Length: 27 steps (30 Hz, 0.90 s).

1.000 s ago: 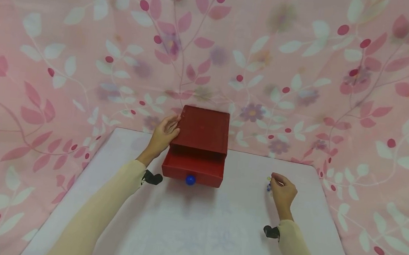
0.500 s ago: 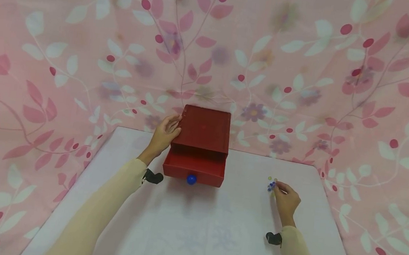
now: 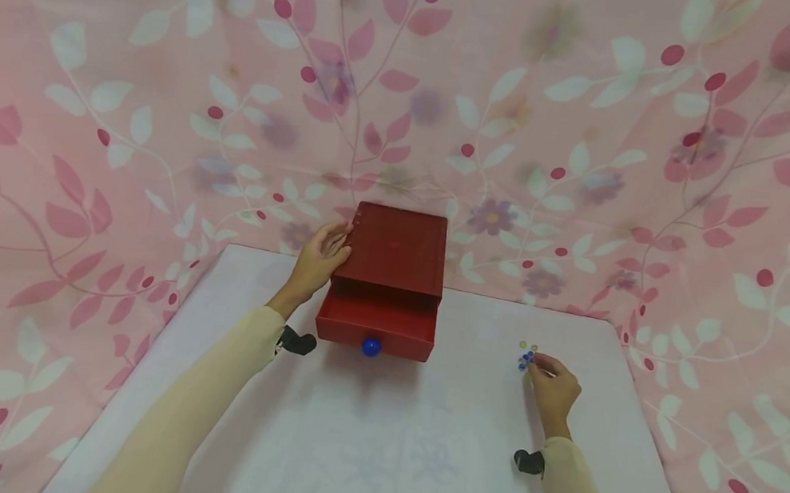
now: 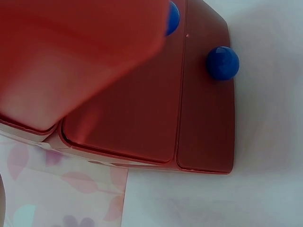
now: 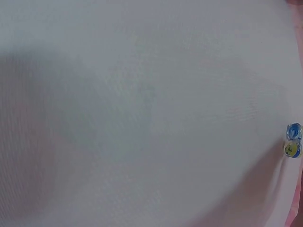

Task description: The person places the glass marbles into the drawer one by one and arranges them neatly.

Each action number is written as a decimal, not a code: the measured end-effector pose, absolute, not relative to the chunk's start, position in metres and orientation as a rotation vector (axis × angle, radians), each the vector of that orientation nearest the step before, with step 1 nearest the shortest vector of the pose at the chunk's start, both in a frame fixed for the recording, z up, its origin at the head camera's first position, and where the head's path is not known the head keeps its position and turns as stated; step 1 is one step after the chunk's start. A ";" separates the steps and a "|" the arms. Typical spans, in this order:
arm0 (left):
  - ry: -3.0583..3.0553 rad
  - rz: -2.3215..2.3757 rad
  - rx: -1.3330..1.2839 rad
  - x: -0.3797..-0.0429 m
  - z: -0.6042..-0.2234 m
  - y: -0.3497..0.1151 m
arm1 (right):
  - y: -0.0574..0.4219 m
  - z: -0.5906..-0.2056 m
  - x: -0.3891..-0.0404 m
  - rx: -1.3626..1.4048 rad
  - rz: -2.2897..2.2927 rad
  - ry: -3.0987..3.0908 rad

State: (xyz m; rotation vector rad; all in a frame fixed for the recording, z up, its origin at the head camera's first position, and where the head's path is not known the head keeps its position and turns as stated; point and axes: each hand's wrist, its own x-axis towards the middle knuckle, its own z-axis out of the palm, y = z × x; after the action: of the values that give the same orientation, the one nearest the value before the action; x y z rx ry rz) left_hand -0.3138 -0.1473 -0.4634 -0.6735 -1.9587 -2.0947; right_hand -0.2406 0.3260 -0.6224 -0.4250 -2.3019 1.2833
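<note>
A red drawer box [image 3: 398, 248] stands near the back of the table, its top drawer [image 3: 399, 345] pulled out, with a blue knob [image 3: 371, 347] on the front. My left hand [image 3: 314, 264] rests against the box's left side, fingers loosely bent. In the left wrist view, lower drawers with blue knobs [image 4: 222, 63] are closed. On the right, my right hand [image 3: 555, 388] reaches down with curled fingers, tips right at a small cluster of glass marbles [image 3: 523, 363]. I cannot tell whether it grips one. Blue and yellow marbles [image 5: 292, 149] show at the right wrist view's edge.
The white table [image 3: 388, 447] carries the box and the marbles. Pink floral cloth [image 3: 408, 119] hangs behind and along both sides, close behind the box. Dark wrist mounts [image 3: 528, 461] stick out at both cuffs.
My right hand has drawn slightly back and right, so more of the marbles show; it barely moves in the last half second. The left hand stays at the box.
</note>
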 end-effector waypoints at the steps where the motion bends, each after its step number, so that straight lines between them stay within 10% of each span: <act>1: -1.959 -2.095 -0.672 -0.314 -0.463 -0.147 | 0.326 -0.623 -0.240 -0.425 1.281 -2.309; 27: -1.928 -2.114 -0.665 -0.318 -0.468 -0.147 | 0.325 -0.630 -0.245 -0.497 1.265 -2.451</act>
State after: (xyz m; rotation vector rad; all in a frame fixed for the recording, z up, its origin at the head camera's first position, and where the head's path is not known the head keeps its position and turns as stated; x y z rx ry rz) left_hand -0.3176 -0.1471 -0.4677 -0.6653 -1.9275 -2.1143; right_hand -0.2453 0.3254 -0.6301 -0.4973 -2.4509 1.2652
